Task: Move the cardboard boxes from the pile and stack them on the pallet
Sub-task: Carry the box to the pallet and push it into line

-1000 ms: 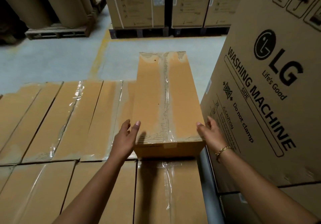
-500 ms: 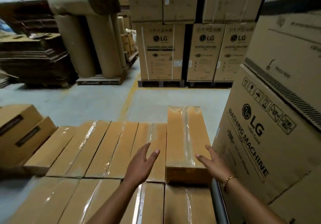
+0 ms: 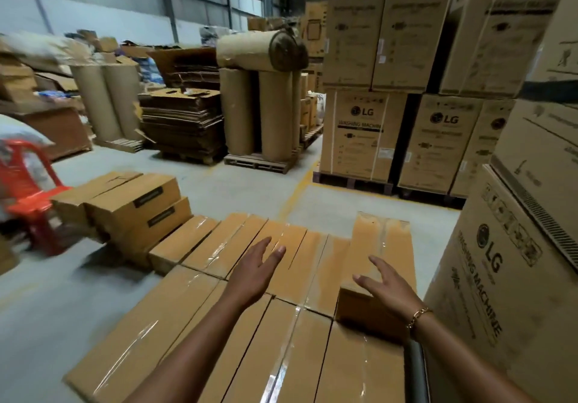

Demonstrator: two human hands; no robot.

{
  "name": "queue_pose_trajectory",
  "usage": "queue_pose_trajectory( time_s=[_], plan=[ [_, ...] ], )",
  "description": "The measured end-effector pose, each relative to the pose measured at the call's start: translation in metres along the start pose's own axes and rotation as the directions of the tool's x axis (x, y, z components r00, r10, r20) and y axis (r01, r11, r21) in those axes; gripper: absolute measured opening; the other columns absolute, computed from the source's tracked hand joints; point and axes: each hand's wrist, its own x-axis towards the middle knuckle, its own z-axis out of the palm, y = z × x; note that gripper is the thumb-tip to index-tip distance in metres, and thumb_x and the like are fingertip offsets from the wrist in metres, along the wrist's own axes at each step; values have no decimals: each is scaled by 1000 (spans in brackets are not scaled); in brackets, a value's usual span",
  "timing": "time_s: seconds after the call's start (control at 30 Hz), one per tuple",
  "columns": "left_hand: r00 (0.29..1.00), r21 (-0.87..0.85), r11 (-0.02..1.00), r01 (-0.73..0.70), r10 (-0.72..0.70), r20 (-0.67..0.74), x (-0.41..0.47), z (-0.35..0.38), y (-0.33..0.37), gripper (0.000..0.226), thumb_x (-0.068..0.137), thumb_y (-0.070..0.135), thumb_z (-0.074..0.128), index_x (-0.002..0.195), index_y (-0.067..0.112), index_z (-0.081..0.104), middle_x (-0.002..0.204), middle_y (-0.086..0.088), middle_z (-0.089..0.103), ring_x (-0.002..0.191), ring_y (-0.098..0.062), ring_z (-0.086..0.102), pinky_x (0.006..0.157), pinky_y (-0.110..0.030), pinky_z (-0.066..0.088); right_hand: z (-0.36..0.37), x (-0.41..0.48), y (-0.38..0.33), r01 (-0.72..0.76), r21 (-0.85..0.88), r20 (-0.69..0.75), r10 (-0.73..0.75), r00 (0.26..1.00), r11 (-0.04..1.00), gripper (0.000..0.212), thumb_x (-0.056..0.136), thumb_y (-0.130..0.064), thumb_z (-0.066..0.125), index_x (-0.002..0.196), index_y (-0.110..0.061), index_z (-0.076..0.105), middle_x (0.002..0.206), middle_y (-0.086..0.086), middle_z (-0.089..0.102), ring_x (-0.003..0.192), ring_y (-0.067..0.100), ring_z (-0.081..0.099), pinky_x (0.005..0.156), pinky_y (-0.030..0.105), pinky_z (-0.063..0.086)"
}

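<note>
Long taped cardboard boxes lie side by side in a flat layer (image 3: 219, 334) in front of me. One more long box (image 3: 386, 246) sits on top of that layer at its right side. My left hand (image 3: 256, 269) hovers open above the layer, fingers straight, holding nothing. My right hand (image 3: 386, 287) is open over the near end of the top box, fingers spread; I cannot tell if it touches. A pile of similar boxes (image 3: 131, 202) lies on the floor at the left.
Tall LG washing-machine cartons (image 3: 513, 277) stand close on the right, more (image 3: 369, 127) on pallets behind. Brown paper rolls (image 3: 259, 115) and flattened cardboard (image 3: 184, 124) stand at the back. A red plastic chair (image 3: 28, 190) is at the far left. A grey floor with a yellow line (image 3: 294, 190) lies between.
Both hands have come off the top box, which stays on the layer. My view has lifted and swung left, bringing the floor pile and the red chair into sight.
</note>
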Motion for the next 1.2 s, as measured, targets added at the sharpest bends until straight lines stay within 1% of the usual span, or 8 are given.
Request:
queue_pose_trajectory(
  time_s=[0.23,0.4,0.47,0.57,0.7,0.8,0.97,1.2],
  plan=[
    [990,-10,997,79,-79,-118,-69,-76,-20,75,92,74,37,155,33,35,161,0,36,146,-22,34,115,-45,33,31,-32,-65,155,-32,99,-151,984,987,77,94,-51,59,158,-25,24,165,0,20,151,21,23,119,40,25],
    [959,-20,991,130,-131,-253,-105,-146,-52,72,94,70,37,154,30,37,160,-1,38,144,-24,38,112,-42,34,78,-41,-131,263,-6,178,-258,950,965,78,94,-54,59,158,-29,23,166,-1,20,150,22,23,119,43,26],
    [944,-16,987,161,-159,-289,-117,-175,-71,73,94,72,37,153,30,38,159,-2,40,143,-24,40,112,-43,35,102,-42,-159,289,13,207,-285,936,957,77,94,-55,58,157,-30,23,166,-1,20,150,23,22,119,45,25],
    [921,-41,979,199,-201,-333,-133,-221,-103,82,87,83,35,152,34,41,157,-1,43,140,-23,43,112,-46,39,147,-42,-203,312,41,248,-312,917,949,76,94,-55,58,157,-32,23,166,-1,19,151,23,22,118,44,25],
    [889,-60,971,233,-238,-390,-148,-287,-150,69,93,71,39,151,33,42,157,1,43,141,-22,43,112,-43,38,214,-40,-266,354,84,303,-363,881,931,76,94,-51,60,157,-29,24,165,0,20,150,25,23,117,45,27],
    [874,-30,958,284,-272,-404,-158,-343,-185,76,89,75,35,152,33,41,158,1,41,142,-23,41,113,-45,37,264,-37,-311,359,128,325,-381,866,925,76,94,-51,60,158,-27,25,165,1,21,150,24,24,119,46,27],
    [841,-12,942,335,-305,-447,-167,-422,-241,73,92,72,37,151,30,43,158,2,42,142,-20,41,114,-42,35,341,-32,-367,352,176,368,-394,842,919,75,95,-51,59,157,-29,25,165,0,21,150,24,25,117,46,28],
    [825,-55,933,356,-342,-450,-136,-490,-314,74,90,76,39,150,32,45,156,5,44,142,-17,42,116,-45,35,426,4,-424,357,179,421,-400,814,917,71,95,-48,60,155,-27,30,164,1,24,148,24,29,114,42,30]
  ],
)
